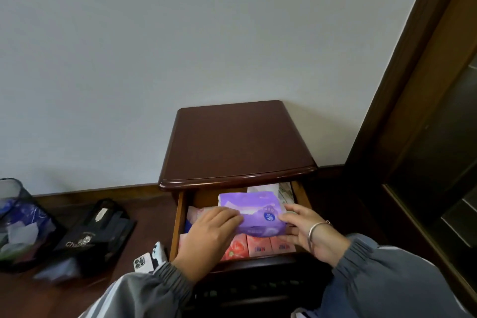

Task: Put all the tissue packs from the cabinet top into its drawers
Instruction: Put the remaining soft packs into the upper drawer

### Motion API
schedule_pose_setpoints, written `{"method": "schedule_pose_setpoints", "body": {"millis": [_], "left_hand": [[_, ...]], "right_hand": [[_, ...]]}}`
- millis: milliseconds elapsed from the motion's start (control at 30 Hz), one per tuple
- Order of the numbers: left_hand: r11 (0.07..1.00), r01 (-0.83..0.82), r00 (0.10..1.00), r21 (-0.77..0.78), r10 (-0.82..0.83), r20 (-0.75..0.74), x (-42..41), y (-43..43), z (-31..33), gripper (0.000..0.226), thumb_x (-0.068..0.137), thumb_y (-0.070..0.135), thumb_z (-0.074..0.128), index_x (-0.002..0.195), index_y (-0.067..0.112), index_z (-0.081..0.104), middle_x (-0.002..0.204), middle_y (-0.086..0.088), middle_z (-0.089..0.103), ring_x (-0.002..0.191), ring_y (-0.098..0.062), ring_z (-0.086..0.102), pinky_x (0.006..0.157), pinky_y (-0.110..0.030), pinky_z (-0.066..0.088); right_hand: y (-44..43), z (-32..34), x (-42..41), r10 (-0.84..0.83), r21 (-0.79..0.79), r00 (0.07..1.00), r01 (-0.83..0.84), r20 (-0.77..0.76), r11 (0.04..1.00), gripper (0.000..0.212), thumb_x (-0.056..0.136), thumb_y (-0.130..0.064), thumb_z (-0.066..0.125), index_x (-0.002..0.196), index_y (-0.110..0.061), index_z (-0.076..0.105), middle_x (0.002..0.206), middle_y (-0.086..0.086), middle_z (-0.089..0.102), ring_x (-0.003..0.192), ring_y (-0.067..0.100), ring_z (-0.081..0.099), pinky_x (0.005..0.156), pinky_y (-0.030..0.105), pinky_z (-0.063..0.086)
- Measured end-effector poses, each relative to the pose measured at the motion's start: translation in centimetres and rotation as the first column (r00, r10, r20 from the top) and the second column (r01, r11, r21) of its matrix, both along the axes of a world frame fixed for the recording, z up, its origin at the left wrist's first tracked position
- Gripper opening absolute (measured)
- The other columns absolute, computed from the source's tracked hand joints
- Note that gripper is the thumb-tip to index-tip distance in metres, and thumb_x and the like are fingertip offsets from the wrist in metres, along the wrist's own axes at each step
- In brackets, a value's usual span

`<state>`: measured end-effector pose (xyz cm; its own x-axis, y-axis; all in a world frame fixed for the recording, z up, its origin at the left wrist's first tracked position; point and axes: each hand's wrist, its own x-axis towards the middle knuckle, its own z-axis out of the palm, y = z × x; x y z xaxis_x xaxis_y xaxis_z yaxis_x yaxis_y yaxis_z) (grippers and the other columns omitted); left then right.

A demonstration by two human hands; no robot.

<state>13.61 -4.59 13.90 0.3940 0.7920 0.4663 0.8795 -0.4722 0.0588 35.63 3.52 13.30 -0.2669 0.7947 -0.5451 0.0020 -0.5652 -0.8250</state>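
Note:
A dark wooden cabinet (232, 142) stands against the wall, its top bare. Its upper drawer (176, 224) is pulled out. A purple tissue pack (254, 212) lies in the drawer on top of other packs. My left hand (209, 237) grips its left end, fingers curled over the edge. My right hand (309, 232), a bracelet on the wrist, holds its right end with fingers against the side. Pink packs (258, 245) line the drawer's front; a pale pink one (197, 213) shows at the left, white ones (268, 188) at the back.
On the dark wooden floor to the left are a mesh bin (18, 217) with paper in it, a black paper bag (95, 235) lying down, and two phones (149, 258) beside the cabinet. A dark door frame (402, 80) rises at the right.

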Motion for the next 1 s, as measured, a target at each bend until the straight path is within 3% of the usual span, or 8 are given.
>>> {"method": "schedule_pose_setpoints", "body": {"millis": [133,233,367,433,567,700,900,1000], "left_hand": [[0.917,-0.313,0.926,-0.247,0.352,0.134,-2.4,-1.2,-2.2,0.051,0.071,0.026,0.081,0.118,0.012,0.065,0.122,-0.009,0.063,0.111,-0.028,0.061,0.093,-0.039,0.051],[0.702,-0.547,0.723,-0.457,0.671,0.165,-5.0,-2.2,-3.8,0.055,0.083,0.029,0.07,0.132,0.012,0.053,0.136,-0.01,0.05,0.124,-0.031,0.048,0.104,-0.038,0.039],[0.524,-0.57,0.588,-0.632,0.798,0.131,-6.8,-3.9,-5.4,0.057,0.094,0.042,0.048,0.142,0.014,0.036,0.146,-0.008,0.037,0.132,-0.028,0.039,0.108,-0.036,0.032],[0.507,-0.554,0.58,-0.66,0.804,0.131,-6.9,-4.3,-5.7,0.059,0.095,0.043,0.045,0.144,0.011,0.032,0.147,-0.008,0.037,0.134,-0.026,0.039,0.108,-0.035,0.032],[0.508,-0.549,0.568,-0.664,0.809,0.149,-6.6,-4.4,-5.8,0.057,0.098,0.04,0.041,0.146,0.01,0.03,0.148,-0.006,0.039,0.135,-0.022,0.038,0.108,-0.031,0.028],[0.516,-0.548,0.569,-0.658,0.807,0.159,-6.3,-4.3,-5.7,0.054,0.099,0.038,0.04,0.145,0.012,0.032,0.147,-0.005,0.042,0.134,-0.021,0.039,0.107,-0.031,0.028],[0.642,-0.488,0.636,-0.592,0.726,0.263,-6.7,-4.8,-5.2,0.057,0.095,0.04,0.05,0.141,0.01,0.038,0.142,-0.005,0.045,0.132,-0.019,0.041,0.105,-0.026,0.027],[0.757,-0.298,0.752,-0.581,0.561,0.346,-8.0,-6.0,-4.8,0.088,0.079,0.056,0.065,0.147,0.012,0.03,0.151,0.0,0.031,0.141,-0.016,0.026,0.111,-0.024,0.02]], "right_hand": [[0.7,-0.8,-0.9,-0.148,0.048,0.989,0.147,0.02,0.988,0.022,0.087,0.005,0.052,0.095,-0.014,0.059,0.087,0.01,0.067,0.057,0.017,0.066,0.047,0.026,0.056],[1.9,-1.6,-3.1,-0.179,0.119,0.983,0.173,0.043,0.978,0.03,0.087,0.008,0.051,0.112,-0.008,0.057,0.102,0.018,0.063,0.065,0.021,0.062,0.053,0.03,0.056],[2.3,-3.2,-7.4,-0.172,0.165,0.97,0.144,0.172,0.976,0.033,0.085,0.007,0.052,0.115,-0.006,0.056,0.095,0.012,0.057,0.079,0.026,0.058,0.077,0.045,0.054],[2.4,-4.1,-9.1,-0.131,0.166,0.977,0.103,0.169,0.981,0.03,0.085,0.004,0.053,0.111,-0.011,0.056,0.089,0.008,0.058,0.07,0.023,0.058,0.069,0.04,0.055],[2.8,-5.4,-10.6,0.03,0.281,0.93,-0.142,0.367,0.949,0.018,0.086,-0.008,0.055,0.101,-0.012,0.063,0.094,0.013,0.066,0.09,0.031,0.063,0.085,0.045,0.054],[3.1,-5.3,-10.1,0.085,0.395,0.713,-0.479,0.696,0.784,0.031,0.087,-0.025,0.059,0.115,-0.014,0.064,0.105,0.01,0.069,0.092,0.022,0.06,0.074,0.023,0.04],[2.8,-3.6,-8.3,0.133,0.336,0.553,-0.661,0.822,0.671,0.046,0.091,-0.032,0.055,0.131,-0.009,0.053,0.137,0.011,0.052,0.128,0.026,0.045,0.105,0.029,0.033],[1.9,-1.2,-4.0,0.164,0.376,0.518,-0.771,0.839,0.515,0.061,0.085,-0.047,0.061,0.139,-0.024,0.042,0.152,0.0,0.032,0.143,0.019,0.021,0.116,0.031,0.015]]}}
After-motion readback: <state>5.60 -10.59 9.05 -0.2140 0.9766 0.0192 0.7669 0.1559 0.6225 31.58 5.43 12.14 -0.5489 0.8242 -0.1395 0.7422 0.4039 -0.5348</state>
